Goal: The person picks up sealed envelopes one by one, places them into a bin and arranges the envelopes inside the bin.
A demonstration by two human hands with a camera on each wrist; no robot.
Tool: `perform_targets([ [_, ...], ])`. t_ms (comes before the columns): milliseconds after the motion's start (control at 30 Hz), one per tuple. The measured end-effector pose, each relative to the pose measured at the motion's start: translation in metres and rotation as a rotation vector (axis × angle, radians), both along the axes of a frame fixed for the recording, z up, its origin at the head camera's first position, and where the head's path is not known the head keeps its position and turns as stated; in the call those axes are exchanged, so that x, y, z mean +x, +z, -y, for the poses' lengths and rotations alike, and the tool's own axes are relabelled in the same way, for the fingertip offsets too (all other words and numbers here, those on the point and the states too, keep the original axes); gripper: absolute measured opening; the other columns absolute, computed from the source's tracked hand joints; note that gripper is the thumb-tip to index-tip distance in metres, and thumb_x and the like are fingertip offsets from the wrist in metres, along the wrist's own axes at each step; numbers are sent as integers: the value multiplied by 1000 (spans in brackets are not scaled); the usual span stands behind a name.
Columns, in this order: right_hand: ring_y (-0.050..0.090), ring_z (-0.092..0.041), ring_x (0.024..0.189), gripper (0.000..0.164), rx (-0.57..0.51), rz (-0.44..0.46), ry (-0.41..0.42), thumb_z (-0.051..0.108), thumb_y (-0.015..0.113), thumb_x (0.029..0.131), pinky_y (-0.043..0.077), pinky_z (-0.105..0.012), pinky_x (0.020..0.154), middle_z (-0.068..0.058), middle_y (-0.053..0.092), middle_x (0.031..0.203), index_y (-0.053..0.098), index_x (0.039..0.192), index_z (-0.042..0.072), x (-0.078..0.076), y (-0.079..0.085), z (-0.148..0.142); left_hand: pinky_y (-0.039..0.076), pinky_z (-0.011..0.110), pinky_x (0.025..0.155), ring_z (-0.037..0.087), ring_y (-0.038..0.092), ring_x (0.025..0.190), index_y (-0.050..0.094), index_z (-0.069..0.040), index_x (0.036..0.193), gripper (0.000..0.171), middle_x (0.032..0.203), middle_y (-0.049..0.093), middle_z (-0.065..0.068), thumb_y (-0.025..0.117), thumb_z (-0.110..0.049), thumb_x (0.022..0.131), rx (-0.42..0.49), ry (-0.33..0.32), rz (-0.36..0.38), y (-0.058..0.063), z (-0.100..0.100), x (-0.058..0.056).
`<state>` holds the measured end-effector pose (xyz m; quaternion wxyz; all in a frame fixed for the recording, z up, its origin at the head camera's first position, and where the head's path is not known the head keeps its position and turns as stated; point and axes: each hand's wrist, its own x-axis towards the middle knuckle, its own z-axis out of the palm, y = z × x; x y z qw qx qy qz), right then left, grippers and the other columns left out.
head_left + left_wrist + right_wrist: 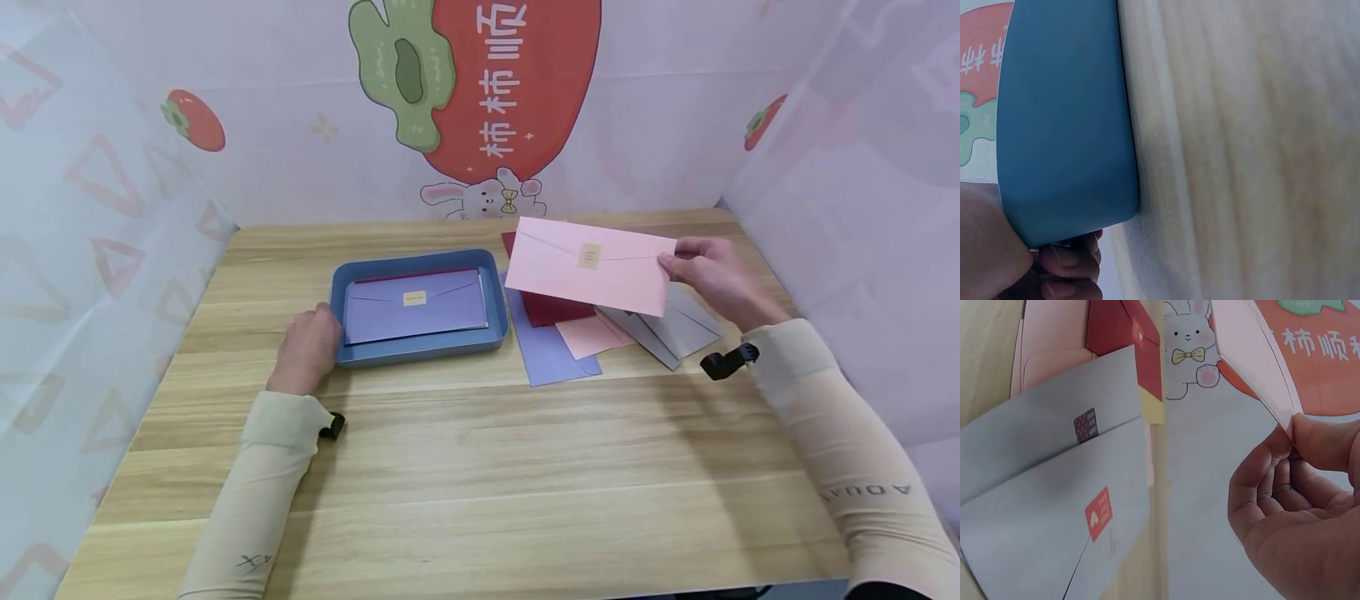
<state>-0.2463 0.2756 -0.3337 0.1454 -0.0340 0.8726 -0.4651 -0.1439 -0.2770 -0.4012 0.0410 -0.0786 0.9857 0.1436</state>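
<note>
My right hand [716,275] pinches a pink envelope [592,265] by its right end and holds it up over a loose pile. In the right wrist view, thumb and forefinger grip the edge of that pink envelope [1260,359]. At the left end of a blue tray [420,357], my left hand [306,342] grips the wall. The left wrist view has the curled fingers [1069,265] at the tray's corner, partly hidden by it. Inside the tray lies a lavender envelope [416,312] with a cream sticker, on top of a dark red one.
Under the raised envelope, the pile includes a lavender envelope [551,354], a dark red envelope [555,310], pink envelopes [588,336] and grey envelopes [684,327]. The wooden table [465,467] meets a printed cloth backdrop [285,167] behind and at both sides.
</note>
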Motion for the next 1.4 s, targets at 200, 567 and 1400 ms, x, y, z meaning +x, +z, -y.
perform_targets([
  [200,66,-2,101,53,-19,-8,11,33,55,110,44,-35,107,7,66,119,51,149,-3,-2,2,16,57,62,79,51,67,91,51,18,114,31,105,62,43,32,-7,109,2,-2,-7,0,0,0],
  [567,67,-13,105,50,7,-14,59,37,53,110,47,-37,101,-2,70,125,56,146,2,-4,7,37,56,62,76,54,69,89,51,16,105,26,100,63,44,36,-5,108,-1,-21,-40,-1,1,3],
  [1400,72,-9,98,39,-131,-8,84,24,59,108,46,-45,113,3,74,110,62,136,-3,-13,2,74,57,57,71,44,65,79,52,16,107,27,98,63,41,36,-6,109,9,-19,-38,-1,2,2],
])
